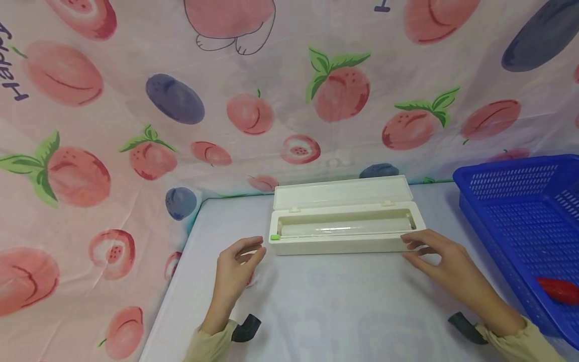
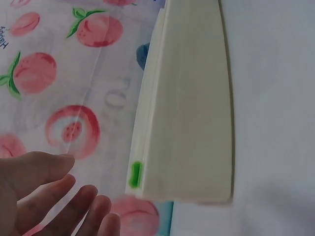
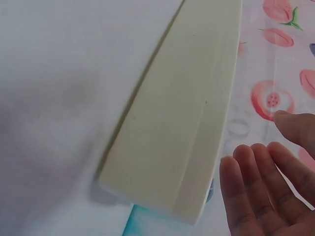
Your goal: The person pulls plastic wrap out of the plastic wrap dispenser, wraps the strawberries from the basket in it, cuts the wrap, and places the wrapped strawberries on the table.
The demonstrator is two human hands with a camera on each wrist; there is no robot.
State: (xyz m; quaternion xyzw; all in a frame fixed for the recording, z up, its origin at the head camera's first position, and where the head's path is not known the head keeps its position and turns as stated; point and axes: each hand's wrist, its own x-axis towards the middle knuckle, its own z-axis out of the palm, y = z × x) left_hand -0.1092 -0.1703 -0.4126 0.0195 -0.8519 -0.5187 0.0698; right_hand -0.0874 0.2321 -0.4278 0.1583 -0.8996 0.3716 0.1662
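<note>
While the worktop [image 1: 316, 322] bore an open cling-film dispenser [image 1: 339, 246], nothing gripped it

A blue perforated basket [image 1: 515, 181] stood toward the right. The dispenser lay near the worktop's back edge, film roll [image 1: 346, 228] exposed. Loosely bent and empty, the right hand [image 1: 450, 259] hovered at the dispenser's front right corner, contact unclear; the left hand [image 1: 232, 269], equally slack, hung just beside the left end's green cutter slider [image 1: 275, 237]. Adjusting the dispenser seemed the step in hand; the next move probably called for a two-handed grip.

A long white box [image 1: 339, 246] is lying between my left hand [image 1: 237, 266] and right hand [image 1: 436, 257], its lid [image 1: 344, 193] leaning open beyond them, a glossy roll [image 1: 344, 228] resting inside, a green tab [image 1: 275, 237] sitting nearer my left.
</note>
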